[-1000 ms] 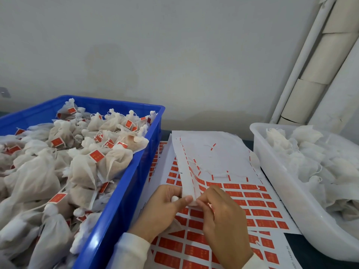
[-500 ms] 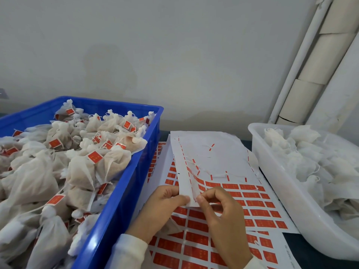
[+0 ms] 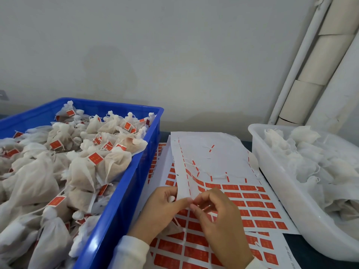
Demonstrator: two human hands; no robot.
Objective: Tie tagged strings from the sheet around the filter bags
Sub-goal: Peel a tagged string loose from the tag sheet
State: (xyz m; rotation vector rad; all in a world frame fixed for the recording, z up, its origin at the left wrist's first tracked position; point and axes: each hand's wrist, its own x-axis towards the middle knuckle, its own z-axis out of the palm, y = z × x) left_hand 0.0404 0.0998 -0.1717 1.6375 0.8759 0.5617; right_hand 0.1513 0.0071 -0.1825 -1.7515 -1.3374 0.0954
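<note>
a person's left hand [image 3: 165, 208] and right hand [image 3: 217, 216] meet at the near edge of the top sheet [image 3: 209, 152] of red tags. compared with a second ago, the sheet's curled corner has dropped lower and the right hand has drawn slightly back, thumb and forefinger now pinching what looks like a single red tag [image 3: 206, 207] peeling free of the sheet. the left hand's thumb and fingers pinch the sheet's white margin, with something white, perhaps a bag's neck, tucked in its palm; that cannot be told for sure. tied filter bags [image 3: 81, 167] fill the blue crate [image 3: 124, 191] on the left, and untied ones [image 3: 310, 162] wait in the white tub [image 3: 275, 191] on the right. judging by this, a fresh string is nearly off.
</note>
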